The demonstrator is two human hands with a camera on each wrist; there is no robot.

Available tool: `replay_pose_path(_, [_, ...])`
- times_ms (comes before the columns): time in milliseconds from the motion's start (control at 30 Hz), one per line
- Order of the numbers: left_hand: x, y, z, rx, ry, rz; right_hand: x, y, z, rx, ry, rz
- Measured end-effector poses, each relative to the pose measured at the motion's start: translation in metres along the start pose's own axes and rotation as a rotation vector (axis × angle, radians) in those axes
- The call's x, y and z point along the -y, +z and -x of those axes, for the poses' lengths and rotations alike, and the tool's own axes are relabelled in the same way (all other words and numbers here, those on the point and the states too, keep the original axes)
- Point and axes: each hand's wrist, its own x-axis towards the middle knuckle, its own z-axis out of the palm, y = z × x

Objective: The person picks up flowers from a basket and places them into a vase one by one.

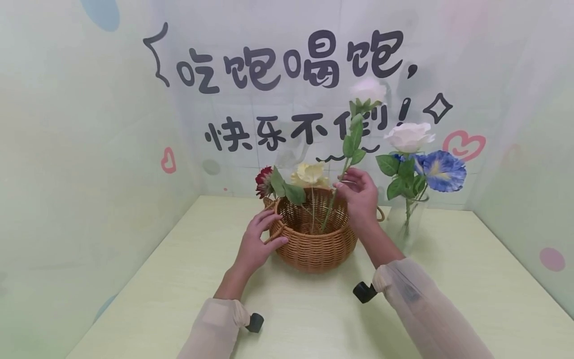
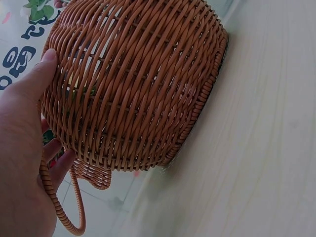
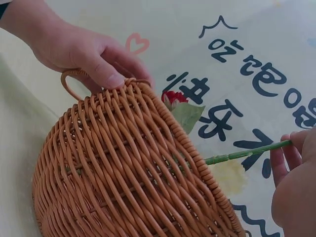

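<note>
A brown wicker basket (image 1: 316, 252) stands on the table, and my left hand (image 1: 255, 242) grips its left rim near a loop handle (image 2: 76, 207). The left thumb lies on the outer weave, with other fingers partly hidden behind the rim. Between the thumb and fingers of my right hand (image 1: 362, 199), I pinch the green stem (image 3: 247, 152) of a pale rose (image 1: 368, 91). Its bloom stands high above the basket, and the stem's lower end is inside. A red flower (image 1: 264, 182) leans over the left rim. The yellow flower (image 1: 310, 173) rises at the back.
Right of the basket, a clear glass vase (image 1: 414, 224) holds another pale rose (image 1: 409, 137) and a blue flower (image 1: 445, 172). The light table (image 1: 170, 299) meets a printed backdrop (image 1: 287, 30) with dark lettering behind and side panels left and right.
</note>
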Motion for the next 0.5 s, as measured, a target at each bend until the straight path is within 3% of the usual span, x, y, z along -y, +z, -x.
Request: replay_pose_path(500, [-0.001, 0.000, -0.001, 0.001, -0.007, -0.013, 0.021, -0.004, 0.007, -0.027, -0.074, -0.085])
